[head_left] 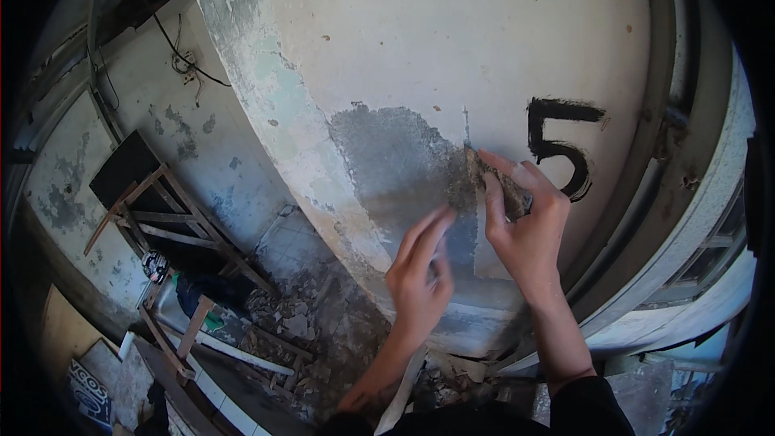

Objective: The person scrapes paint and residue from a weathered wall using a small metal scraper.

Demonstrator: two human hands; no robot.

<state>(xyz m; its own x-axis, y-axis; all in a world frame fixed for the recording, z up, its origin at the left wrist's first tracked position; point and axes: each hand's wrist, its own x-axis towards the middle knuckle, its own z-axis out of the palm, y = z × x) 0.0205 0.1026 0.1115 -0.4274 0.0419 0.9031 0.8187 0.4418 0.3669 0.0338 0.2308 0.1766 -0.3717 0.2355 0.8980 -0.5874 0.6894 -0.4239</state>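
In front of me stands a white-painted wall (404, 40) with a large grey patch (400, 153) where the paint is off. My right hand (529, 214) pinches a rough, brownish flat piece (474, 168) between thumb and fingers; its exact kind I cannot make out. The tip of that piece meets the wall at the right edge of the grey patch. Lower and to the left, my left hand (420, 270) is close to the grey patch, fingers stretched and slightly bent, blurred at the tips. Nothing shows in it.
A black painted figure (569, 145) marks the wall beside my right hand. Further right runs a curved frame (630, 218). Rubble (299, 323) covers the floor at lower left, near a broken wooden frame (190, 226) and a dark board (129, 169). A cable hangs at upper left.
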